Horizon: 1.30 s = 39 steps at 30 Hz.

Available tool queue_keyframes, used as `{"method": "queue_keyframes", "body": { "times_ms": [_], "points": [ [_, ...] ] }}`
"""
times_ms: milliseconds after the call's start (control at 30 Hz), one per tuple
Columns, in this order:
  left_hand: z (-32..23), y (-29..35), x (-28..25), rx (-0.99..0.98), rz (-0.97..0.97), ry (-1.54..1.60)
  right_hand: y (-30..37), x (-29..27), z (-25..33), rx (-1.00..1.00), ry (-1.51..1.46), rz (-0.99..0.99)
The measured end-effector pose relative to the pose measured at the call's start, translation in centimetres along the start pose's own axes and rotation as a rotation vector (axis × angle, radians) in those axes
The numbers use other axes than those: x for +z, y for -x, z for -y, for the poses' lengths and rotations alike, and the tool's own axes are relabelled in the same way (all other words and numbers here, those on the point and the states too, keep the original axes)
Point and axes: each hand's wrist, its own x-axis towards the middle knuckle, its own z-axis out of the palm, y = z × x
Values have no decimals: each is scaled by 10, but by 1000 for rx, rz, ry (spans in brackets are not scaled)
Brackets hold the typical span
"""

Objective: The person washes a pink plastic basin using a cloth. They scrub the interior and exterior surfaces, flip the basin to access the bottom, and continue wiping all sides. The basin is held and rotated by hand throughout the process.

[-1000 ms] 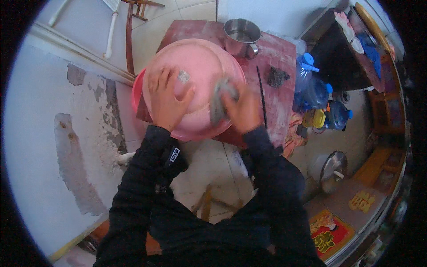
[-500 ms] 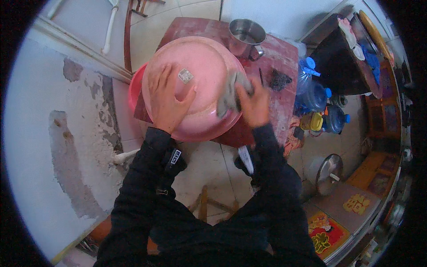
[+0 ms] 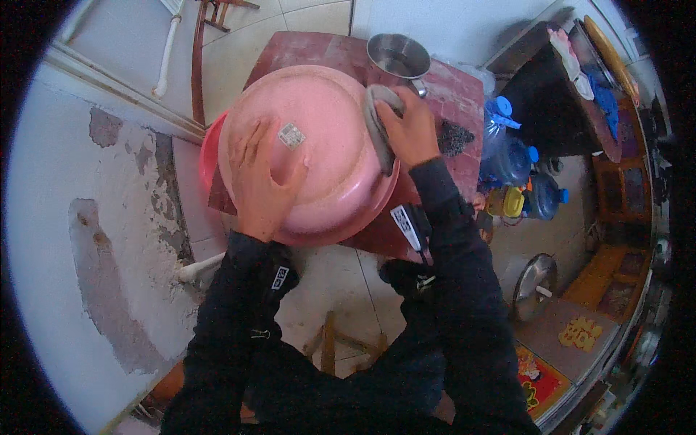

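A pink plastic basin [image 3: 326, 109] lies bottom up on a worn red table [image 3: 304, 45], with a small pale sticker [image 3: 291, 135] on its base. Flat on the left part of the base rests my left hand [image 3: 264, 177], fingers stretched and thumb apart. My right hand [image 3: 413, 130] grips a grey cloth [image 3: 378, 123] and presses it against the basin's right side wall. Part of the cloth is hidden under the fingers. Below the basin's left edge shows the rim of another pink-red basin [image 3: 211, 152].
Behind the cloth stands a steel pot [image 3: 399, 56] with a handle. A dark scouring pad [image 3: 455, 138] lies at the table's right. Large blue-capped bottles [image 3: 511, 159] and a yellow container [image 3: 513, 201] are on the floor to the right, near a metal lid [image 3: 535, 286]. A peeling wall [image 3: 51, 239] is at left.
My right hand has moved the cloth up along the basin's right side. My left hand stays flat on the base. The whole view has shifted slightly.
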Motion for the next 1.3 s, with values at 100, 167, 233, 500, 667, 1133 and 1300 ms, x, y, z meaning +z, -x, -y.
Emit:
{"method": "queue_keyframes", "body": {
  "times_ms": [100,167,233,500,667,1133,1300],
  "points": [
    [1,-1,-1,65,-15,-37,-32,18,7,-144,137,-4],
    [3,0,-1,41,1,-40,-30,20,11,-211,172,-11],
    [5,0,0,52,2,-48,-6,12,16,-219,167,-22],
    [5,4,1,61,21,-42,102,-24,57,74,-30,62],
    [5,6,1,53,22,-42,4,3,16,-121,111,-73],
    [2,2,-2,73,53,-99,118,-6,-26,283,158,-16],
    [7,2,2,105,12,-152,44,4,-57,120,70,-118]
  ]
}}
